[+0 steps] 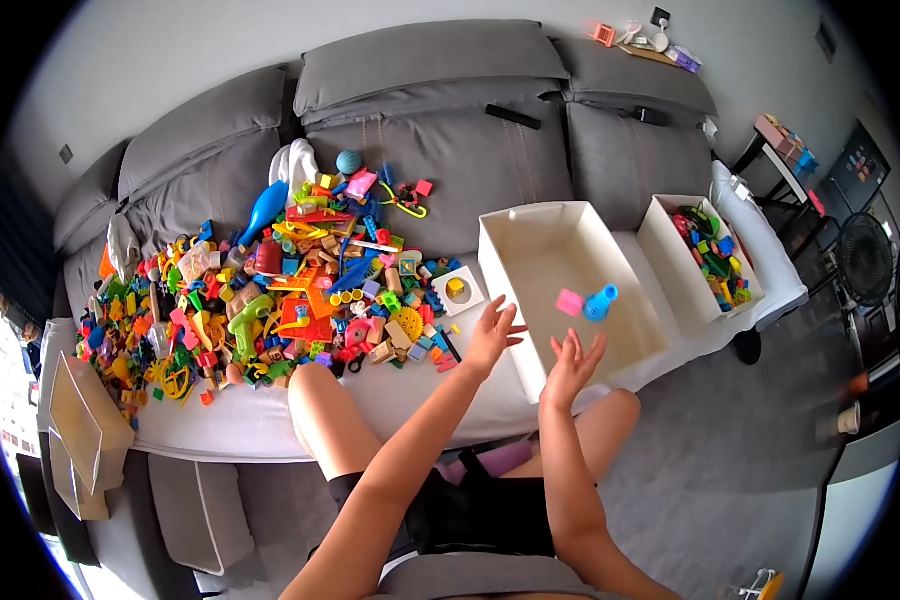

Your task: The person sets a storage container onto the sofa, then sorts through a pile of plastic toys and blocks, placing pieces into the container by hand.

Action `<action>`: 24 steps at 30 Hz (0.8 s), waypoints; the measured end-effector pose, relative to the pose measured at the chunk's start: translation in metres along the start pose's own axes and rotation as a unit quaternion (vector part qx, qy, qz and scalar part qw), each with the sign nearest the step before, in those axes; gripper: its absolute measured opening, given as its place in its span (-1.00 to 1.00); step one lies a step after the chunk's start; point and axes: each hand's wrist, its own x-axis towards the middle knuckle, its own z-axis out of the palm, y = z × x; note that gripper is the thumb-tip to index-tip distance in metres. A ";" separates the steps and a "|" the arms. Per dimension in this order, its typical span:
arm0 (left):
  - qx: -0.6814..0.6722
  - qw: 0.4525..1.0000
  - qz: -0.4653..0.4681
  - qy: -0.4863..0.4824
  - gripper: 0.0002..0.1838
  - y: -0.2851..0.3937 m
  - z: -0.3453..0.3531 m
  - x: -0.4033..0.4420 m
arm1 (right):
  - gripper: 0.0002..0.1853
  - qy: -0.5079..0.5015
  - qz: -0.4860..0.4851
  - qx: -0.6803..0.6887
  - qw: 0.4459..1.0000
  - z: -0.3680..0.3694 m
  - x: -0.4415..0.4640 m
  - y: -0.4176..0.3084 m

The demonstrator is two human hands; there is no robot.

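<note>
Grey sofa, roomy white bin, left hand and right hand by its edges, fingers spread.

No text I can actually read here tbh
Pink block and blue toy just past the fingers of the right hand: can't make out any lettering. Toy pile left of the fingers and dark panel far right of them: too small to tell.
</note>
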 end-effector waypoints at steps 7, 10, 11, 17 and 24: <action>0.390 0.882 0.134 0.230 -0.79 -0.056 -0.144 -0.024 | -0.70 -0.363 0.017 -0.249 0.898 0.038 -0.025 0.114; 0.543 0.772 0.170 0.282 -0.61 -0.058 -0.202 -0.039 | -0.56 -0.419 -0.045 -0.420 0.804 0.070 -0.018 0.162; 0.558 0.769 0.151 0.274 -0.57 -0.059 -0.214 -0.041 | -0.52 -0.409 -0.078 -0.468 0.779 0.080 -0.015 0.179; 0.608 0.767 0.037 0.199 -0.47 -0.039 -0.231 -0.039 | -0.50 -0.400 -0.093 -0.579 0.705 0.103 0.006 0.226; 0.504 0.818 0.104 0.259 -0.49 -0.051 -0.240 -0.037 | -0.71 -0.318 -0.184 -0.422 0.829 0.086 -0.002 0.177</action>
